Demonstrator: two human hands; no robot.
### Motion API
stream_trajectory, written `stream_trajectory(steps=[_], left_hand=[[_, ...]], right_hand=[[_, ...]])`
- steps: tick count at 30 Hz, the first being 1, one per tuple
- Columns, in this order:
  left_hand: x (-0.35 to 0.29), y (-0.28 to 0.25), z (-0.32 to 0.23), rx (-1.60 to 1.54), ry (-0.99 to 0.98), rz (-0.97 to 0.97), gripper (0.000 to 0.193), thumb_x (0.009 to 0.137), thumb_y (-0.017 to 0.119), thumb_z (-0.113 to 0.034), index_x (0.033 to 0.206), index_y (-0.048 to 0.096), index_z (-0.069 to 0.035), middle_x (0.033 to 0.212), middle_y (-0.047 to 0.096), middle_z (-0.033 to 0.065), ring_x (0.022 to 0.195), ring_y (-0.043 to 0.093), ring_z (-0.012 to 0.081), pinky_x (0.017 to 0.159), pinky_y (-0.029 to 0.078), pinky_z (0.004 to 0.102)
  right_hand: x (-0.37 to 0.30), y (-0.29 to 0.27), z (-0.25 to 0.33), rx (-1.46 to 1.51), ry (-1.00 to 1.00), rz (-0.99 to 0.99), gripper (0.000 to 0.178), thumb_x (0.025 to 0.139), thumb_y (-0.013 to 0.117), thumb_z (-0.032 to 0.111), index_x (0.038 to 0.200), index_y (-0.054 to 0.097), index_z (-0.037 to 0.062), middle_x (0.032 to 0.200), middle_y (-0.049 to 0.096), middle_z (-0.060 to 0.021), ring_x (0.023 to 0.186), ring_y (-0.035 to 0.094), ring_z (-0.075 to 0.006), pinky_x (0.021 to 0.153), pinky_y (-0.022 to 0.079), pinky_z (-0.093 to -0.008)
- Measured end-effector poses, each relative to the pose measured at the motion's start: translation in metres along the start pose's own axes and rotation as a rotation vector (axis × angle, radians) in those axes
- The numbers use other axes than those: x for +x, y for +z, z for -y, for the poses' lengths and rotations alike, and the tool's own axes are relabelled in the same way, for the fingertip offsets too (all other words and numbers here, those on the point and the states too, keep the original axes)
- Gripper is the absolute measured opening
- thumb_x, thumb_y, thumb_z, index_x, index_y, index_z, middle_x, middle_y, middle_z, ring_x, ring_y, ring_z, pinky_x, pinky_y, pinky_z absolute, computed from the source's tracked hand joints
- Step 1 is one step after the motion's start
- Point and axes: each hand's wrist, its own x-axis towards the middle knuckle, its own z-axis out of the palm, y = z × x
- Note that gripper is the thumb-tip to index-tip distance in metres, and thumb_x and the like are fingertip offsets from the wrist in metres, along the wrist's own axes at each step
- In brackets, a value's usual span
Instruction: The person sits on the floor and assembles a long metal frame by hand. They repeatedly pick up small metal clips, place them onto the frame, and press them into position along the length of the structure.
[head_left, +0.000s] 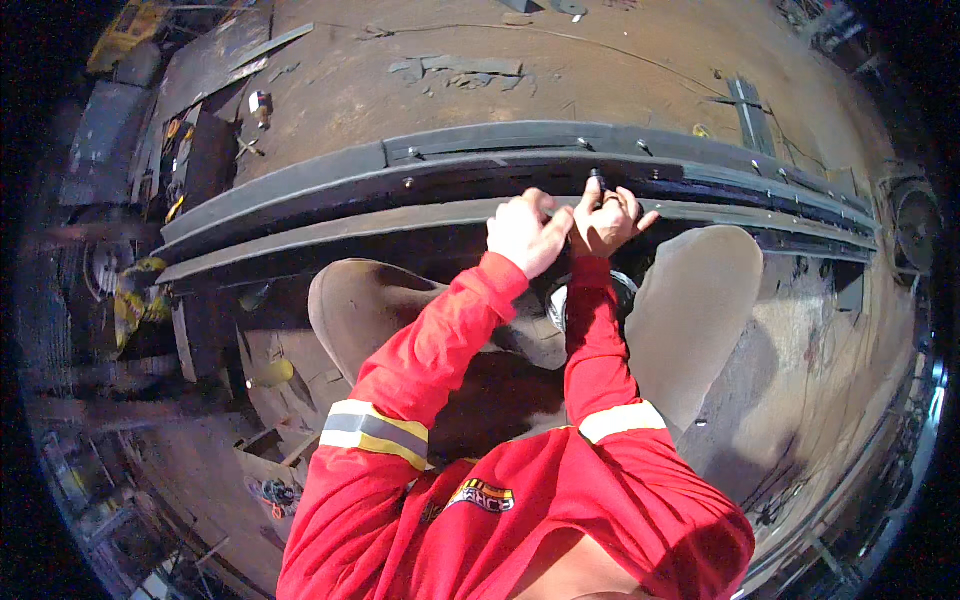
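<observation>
Long dark steel beams point(330, 228) with upright edges lie side by side in front of my knees. Several bolts point(584, 144) sit along them. My left hand point(525, 232) is over the near beam, its fingers curled and its thumb toward my right hand; what it holds, if anything, is hidden. Right beside it, my right hand point(604, 224) pinches a small dark cylindrical piece point(597, 178) at its fingertips, above the gap between the beams. The little finger sticks out to the right. A round white-and-dark thing point(558, 308) shows partly behind my right forearm.
Scrap metal strips point(460, 68) lie on the brown floor beyond the beams. A small bottle point(260, 108) stands at the far left, near a dark box point(205, 150). A yellow cup-like object point(270, 374) and a crumpled yellow-black cloth point(140, 300) are at the left. A cable crosses the far floor.
</observation>
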Motion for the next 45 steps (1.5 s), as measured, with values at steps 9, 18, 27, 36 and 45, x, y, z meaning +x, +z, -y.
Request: stream_trajectory(steps=[9,18,27,36,45], left_hand=[[-0.019,-0.018,0.002,-0.184,0.038,0.047,0.034,0.082,0.063,-0.033,0.09,0.06,0.0,0.08,0.066,0.0166,0.075,0.066,0.0286,0.07,0.051,0.0345],[-0.013,-0.026,0.003,-0.28,0.159,-0.028,0.035,0.081,0.064,-0.027,0.098,0.057,0.003,0.08,0.064,0.0143,0.072,0.064,0.0231,0.068,0.05,0.0332],[-0.014,-0.034,0.004,-0.28,0.191,0.008,0.034,0.082,0.064,-0.024,0.102,0.055,0.002,0.08,0.064,0.0135,0.072,0.064,0.0218,0.068,0.05,0.0323],[-0.015,-0.039,0.003,-0.231,0.276,-0.026,0.033,0.081,0.064,-0.025,0.1,0.056,0.0,0.074,0.062,0.0136,0.069,0.062,0.0255,0.066,0.05,0.0352],[-0.012,-0.031,-0.007,-0.207,0.295,-0.008,0.029,0.083,0.063,-0.025,0.095,0.057,0.001,0.075,0.063,0.0144,0.068,0.062,0.0277,0.064,0.048,0.0362]], right_hand=[[0.004,0.003,0.01,-0.158,0.162,0.165,0.043,0.086,0.056,0.035,0.064,0.068,-0.0007,0.077,0.068,-0.0111,0.1,0.057,-0.0238,0.112,0.015,-0.0506],[0.005,-0.004,-0.002,-0.291,-0.027,0.348,0.052,0.085,0.052,0.049,0.081,0.071,0.0005,0.104,0.061,-0.0114,0.115,0.043,-0.034,0.109,0.011,-0.0594],[0.01,-0.009,-0.012,-0.107,-0.021,0.268,0.036,0.068,0.077,0.039,0.083,0.072,0.0065,0.092,0.064,-0.0107,0.108,0.049,-0.0312,0.108,0.019,-0.0561],[0.003,-0.008,-0.012,-0.107,-0.161,0.14,0.035,0.075,0.07,0.04,0.083,0.072,0.005,0.091,0.066,-0.0058,0.112,0.049,-0.0256,0.11,0.011,-0.0582],[0.014,-0.008,-0.018,-0.057,-0.149,0.225,0.039,0.082,0.062,0.038,0.069,0.069,0.0028,0.082,0.069,-0.0086,0.107,0.055,-0.0233,0.111,0.007,-0.0563]])
